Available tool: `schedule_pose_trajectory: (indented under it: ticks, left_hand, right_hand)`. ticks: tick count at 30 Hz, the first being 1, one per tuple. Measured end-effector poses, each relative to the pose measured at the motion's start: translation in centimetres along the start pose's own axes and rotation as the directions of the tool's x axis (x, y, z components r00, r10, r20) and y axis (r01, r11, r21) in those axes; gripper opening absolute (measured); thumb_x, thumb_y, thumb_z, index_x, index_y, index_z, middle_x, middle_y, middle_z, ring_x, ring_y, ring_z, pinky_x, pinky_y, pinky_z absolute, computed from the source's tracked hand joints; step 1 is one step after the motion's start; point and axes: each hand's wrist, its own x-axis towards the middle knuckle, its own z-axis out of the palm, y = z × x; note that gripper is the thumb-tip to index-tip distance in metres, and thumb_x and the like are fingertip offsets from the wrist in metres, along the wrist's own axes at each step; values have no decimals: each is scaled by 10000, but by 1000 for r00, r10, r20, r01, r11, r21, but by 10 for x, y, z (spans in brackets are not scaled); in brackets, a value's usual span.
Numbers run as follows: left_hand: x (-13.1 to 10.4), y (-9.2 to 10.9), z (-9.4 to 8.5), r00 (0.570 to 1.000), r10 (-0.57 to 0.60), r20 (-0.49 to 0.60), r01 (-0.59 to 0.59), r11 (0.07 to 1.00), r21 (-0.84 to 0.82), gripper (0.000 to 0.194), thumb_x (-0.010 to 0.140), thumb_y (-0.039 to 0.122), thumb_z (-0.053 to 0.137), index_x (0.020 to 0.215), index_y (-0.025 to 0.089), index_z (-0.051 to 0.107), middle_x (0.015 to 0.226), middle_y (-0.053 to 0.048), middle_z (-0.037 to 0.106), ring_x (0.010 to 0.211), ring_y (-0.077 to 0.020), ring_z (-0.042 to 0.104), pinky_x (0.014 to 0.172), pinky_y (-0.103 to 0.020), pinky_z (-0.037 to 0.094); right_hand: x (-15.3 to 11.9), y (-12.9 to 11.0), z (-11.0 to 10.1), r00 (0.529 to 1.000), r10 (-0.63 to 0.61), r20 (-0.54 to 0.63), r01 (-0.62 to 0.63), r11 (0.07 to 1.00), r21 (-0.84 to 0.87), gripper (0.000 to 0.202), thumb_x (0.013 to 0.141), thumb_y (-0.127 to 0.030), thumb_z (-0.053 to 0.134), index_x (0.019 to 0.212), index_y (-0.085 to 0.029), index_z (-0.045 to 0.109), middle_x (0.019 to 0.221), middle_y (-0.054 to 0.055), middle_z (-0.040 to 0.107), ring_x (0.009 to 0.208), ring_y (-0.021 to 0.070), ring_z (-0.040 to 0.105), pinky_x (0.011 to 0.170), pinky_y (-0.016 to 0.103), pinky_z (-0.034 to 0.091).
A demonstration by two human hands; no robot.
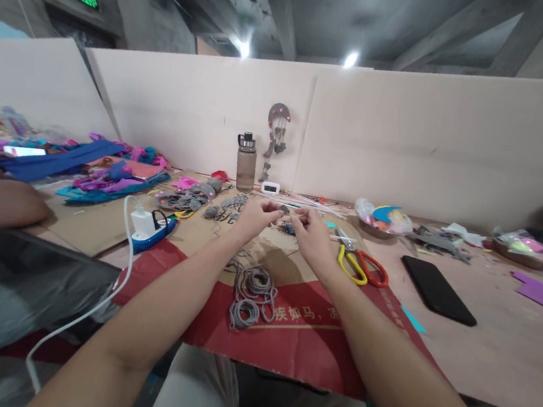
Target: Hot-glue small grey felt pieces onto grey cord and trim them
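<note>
My left hand [258, 220] is closed in a pinch at a small grey piece [284, 210], perhaps felt, held above the cardboard. Just across from it, my right hand [311, 236] has thumb and forefinger pressed together; whatever lies in that pinch is too small to make out. Coiled grey cord [258, 284] lies on the red part of the cardboard [283, 347] below both hands. Scissors [361, 267] with one yellow and one red handle rest beside my right forearm. Grey scraps and yarn balls [193, 197] are heaped left of my left hand.
A water bottle [246, 164] and small white clock [270, 188] stand behind my hands. A black phone [438, 290] lies right. Left are a blue power strip [153, 235] and another person's arm [2, 200]. A grey crescent ornament [279, 115] hangs on the partition.
</note>
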Motion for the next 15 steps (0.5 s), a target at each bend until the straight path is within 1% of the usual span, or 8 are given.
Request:
schedule_pose_trajectory:
  ticks: [3,5,8,10,11,12,13,15]
  left_hand:
    - [3,-3,-6,986,52,-158,-47,998,32,141,695,286,641,710,147,621,553,25,562,480,-76,491,484,-201,375]
    - [8,-6,-13,962,59,-265,-61,998,2,128,693,266,642,735,145,631,556,25,567,464,-69,487,459,-192,359]
    - [17,-10,-32,910,-28,-414,-70,973,-218,148,673,258,669,751,140,626,561,27,571,444,-58,480,419,-175,329]
    - [24,-12,-47,865,-148,-480,-109,877,-468,168,658,248,685,757,138,606,637,14,612,455,-43,490,408,-160,311]
    - [26,-12,-53,852,-201,-484,-128,816,-564,188,644,244,702,760,138,598,654,11,621,455,-36,487,409,-154,313]
    - [28,-12,-58,847,-233,-477,-142,766,-627,206,634,240,718,760,135,593,668,8,628,458,-29,486,415,-148,319]
    - [29,-12,-62,847,-257,-465,-142,733,-665,219,625,236,732,753,134,587,678,4,633,459,-24,483,416,-144,319]
    - [29,-11,-64,852,-281,-441,-126,707,-695,241,612,236,754,743,133,580,689,1,637,460,-21,479,416,-140,323]
  right_hand:
    - [-6,-2,4,990,-111,85,111,994,8,174,821,-280,499,904,-153,585,759,29,623,696,151,557,680,281,423]
    - [-13,-8,7,951,-261,166,261,965,25,152,843,-234,487,881,-159,614,827,48,644,775,154,571,755,296,432]
    - [-28,-23,10,808,-498,315,492,864,102,197,885,-206,456,944,-171,640,917,65,639,869,148,568,817,293,435]
    - [-36,-32,10,678,-603,421,605,783,146,225,905,-242,446,957,-178,655,955,76,628,906,148,556,831,287,436]
    - [-38,-35,9,631,-630,453,640,753,155,236,908,-273,449,935,-182,665,960,76,627,917,151,552,842,290,432]
    - [-37,-37,7,618,-635,464,650,744,152,257,911,-305,447,898,-183,673,952,73,631,915,153,552,850,292,427]
    - [-35,-36,4,651,-612,449,632,765,127,289,915,-332,435,855,-181,675,929,68,639,902,154,557,851,294,424]
    - [-25,-28,-3,813,-471,342,501,865,-1,360,929,-355,380,797,-171,660,855,61,649,839,155,570,818,296,428]
